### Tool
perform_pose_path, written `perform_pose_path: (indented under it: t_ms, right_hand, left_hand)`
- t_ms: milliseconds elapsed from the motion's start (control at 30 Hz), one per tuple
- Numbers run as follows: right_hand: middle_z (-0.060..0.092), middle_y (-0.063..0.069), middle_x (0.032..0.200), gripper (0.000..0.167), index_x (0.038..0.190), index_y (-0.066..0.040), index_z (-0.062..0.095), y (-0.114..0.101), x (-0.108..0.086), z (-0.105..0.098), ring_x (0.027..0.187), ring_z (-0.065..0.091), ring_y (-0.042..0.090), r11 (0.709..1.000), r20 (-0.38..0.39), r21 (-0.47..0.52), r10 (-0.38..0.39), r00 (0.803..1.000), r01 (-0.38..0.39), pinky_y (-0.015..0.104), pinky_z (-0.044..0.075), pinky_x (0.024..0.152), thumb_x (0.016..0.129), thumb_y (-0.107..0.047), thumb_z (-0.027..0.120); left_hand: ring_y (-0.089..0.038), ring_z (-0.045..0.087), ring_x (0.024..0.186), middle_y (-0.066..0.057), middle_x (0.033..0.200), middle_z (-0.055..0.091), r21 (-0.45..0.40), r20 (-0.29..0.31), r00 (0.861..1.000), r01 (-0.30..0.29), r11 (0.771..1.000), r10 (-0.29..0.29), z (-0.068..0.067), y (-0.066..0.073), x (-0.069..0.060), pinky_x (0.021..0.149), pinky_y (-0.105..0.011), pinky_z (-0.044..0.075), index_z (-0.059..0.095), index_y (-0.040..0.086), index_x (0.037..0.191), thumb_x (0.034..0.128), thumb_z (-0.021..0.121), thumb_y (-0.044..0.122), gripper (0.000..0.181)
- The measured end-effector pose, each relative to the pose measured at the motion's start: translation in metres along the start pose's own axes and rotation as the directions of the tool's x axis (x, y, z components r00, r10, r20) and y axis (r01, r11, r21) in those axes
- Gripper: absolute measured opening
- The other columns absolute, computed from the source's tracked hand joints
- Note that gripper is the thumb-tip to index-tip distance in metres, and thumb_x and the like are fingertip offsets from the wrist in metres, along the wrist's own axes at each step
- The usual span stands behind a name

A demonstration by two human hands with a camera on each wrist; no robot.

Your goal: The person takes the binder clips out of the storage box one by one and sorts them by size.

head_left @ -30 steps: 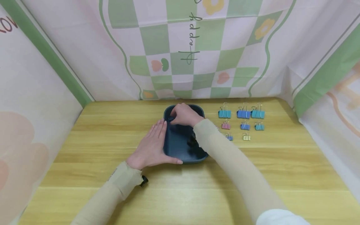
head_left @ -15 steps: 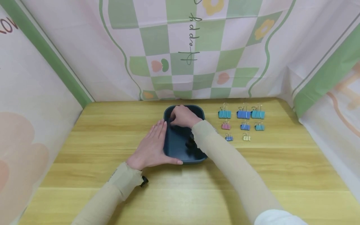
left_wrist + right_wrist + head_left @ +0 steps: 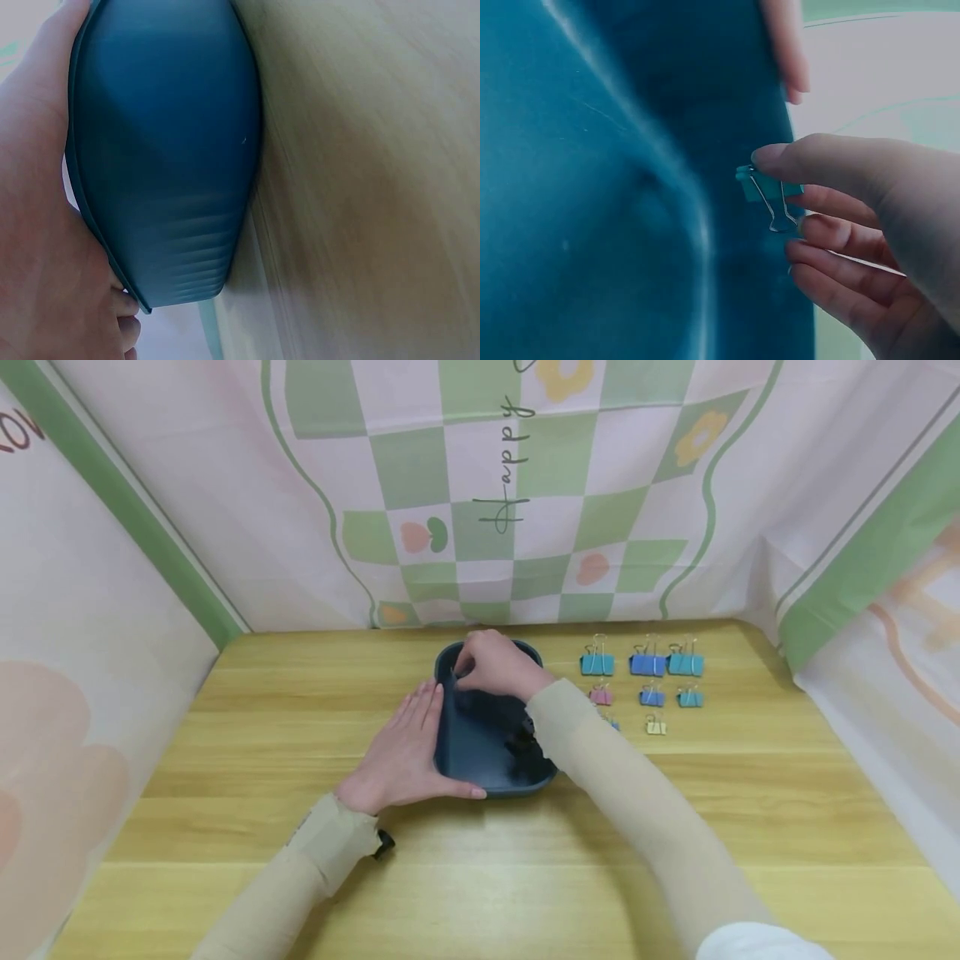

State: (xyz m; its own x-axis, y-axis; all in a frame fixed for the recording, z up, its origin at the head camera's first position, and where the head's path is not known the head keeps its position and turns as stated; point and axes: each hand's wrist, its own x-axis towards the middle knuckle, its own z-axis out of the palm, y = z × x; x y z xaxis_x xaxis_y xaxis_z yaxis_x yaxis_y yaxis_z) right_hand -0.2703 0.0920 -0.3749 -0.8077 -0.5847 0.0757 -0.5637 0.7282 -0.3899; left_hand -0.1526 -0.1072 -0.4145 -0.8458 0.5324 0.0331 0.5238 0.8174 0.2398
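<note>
A dark blue rectangular tray (image 3: 480, 760) stands on the wooden table. My left hand (image 3: 401, 752) lies along its left side with straight fingers, the thumb resting on the front rim. In the left wrist view, that hand (image 3: 45, 195) runs along the rim beside the tray's outer wall (image 3: 165, 127). My right hand (image 3: 498, 664) is over the tray's far left corner. Seen from the right wrist, the hand (image 3: 855, 202) pinches a small teal binder clip (image 3: 761, 186) between thumb and fingers, its wire handle pointing down in that view.
Binder clips stand in rows right of the tray: large teal (image 3: 597, 664), blue (image 3: 647, 665) and teal (image 3: 686, 665) ones at the back, then pink (image 3: 601, 697), blue (image 3: 652, 697) and teal (image 3: 690, 698). Nearest are a pale yellow clip (image 3: 656, 727) and a partly hidden blue one.
My right hand dipped slightly into the tray, then rose and shifted a little to the right, its forearm now covering part of the nearest blue clip. The left hand and tray have stayed put.
</note>
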Motion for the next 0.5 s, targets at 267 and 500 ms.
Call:
perform_pose_path:
  t_ms: [267, 500]
  right_hand:
    - [0.074, 0.004, 0.095, 0.021, 0.102, -0.006, 0.081, 0.003, -0.013, -0.018, 0.087, 0.069, 0.018, 0.998, -0.054, 0.061, 0.021, 0.998, -0.018, 0.035, 0.057, 0.082, 0.086, -0.019, 0.084]
    - [0.076, 0.005, 0.093, 0.019, 0.102, -0.005, 0.080, 0.012, -0.028, -0.033, 0.086, 0.070, 0.019, 0.989, -0.095, 0.137, 0.061, 0.994, -0.048, 0.037, 0.059, 0.079, 0.085, -0.013, 0.082]
  left_hand:
    - [-0.024, -0.007, 0.154, -0.017, 0.169, -0.001, 0.004, 0.008, 1.000, 0.004, 1.000, -0.004, 0.000, 0.001, 0.000, 0.123, -0.037, 0.003, 0.004, -0.002, 0.161, 0.0619, 0.042, 0.104, 0.150]
    - [-0.024, -0.007, 0.154, -0.016, 0.169, -0.002, 0.011, 0.009, 1.000, 0.010, 1.000, -0.010, 0.000, 0.001, 0.000, 0.123, -0.037, 0.002, 0.003, -0.001, 0.161, 0.0607, 0.041, 0.104, 0.151]
